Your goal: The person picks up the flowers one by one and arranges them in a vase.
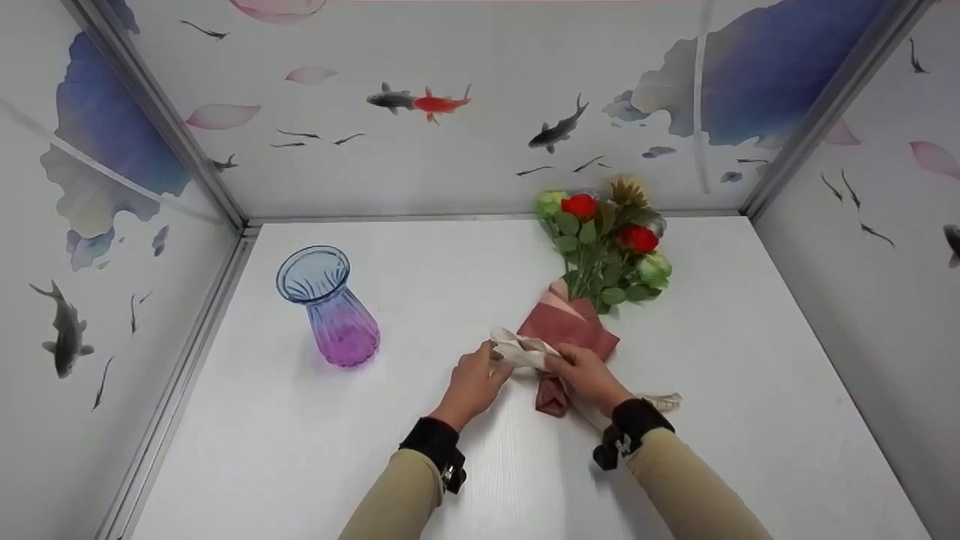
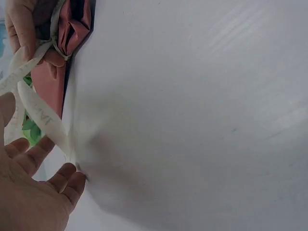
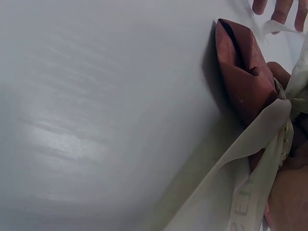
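A bouquet of red, green and yellow flowers (image 1: 600, 247) lies in dusky-red wrapping paper (image 1: 574, 330). A cream ribbon with faint printed lettering (image 1: 521, 349) is looped and gathered around the narrow part of the wrap. My right hand (image 1: 589, 375) pinches the ribbon at its gathering point, close against the paper; its fingertips are partly hidden in the right wrist view. At the ribbon's loop, my left hand (image 2: 36, 178) has its fingers spread and loosely bent, touching the ribbon, with the thumb apart. Loose ribbon tails (image 3: 245, 192) trail down beside the right hand.
A ribbed glass vase (image 1: 330, 307), blue at the rim and purple at the base, is on the left of the white table (image 1: 285, 465). Walls printed with fish and petals (image 1: 480, 165) enclose the table at the back and both sides.
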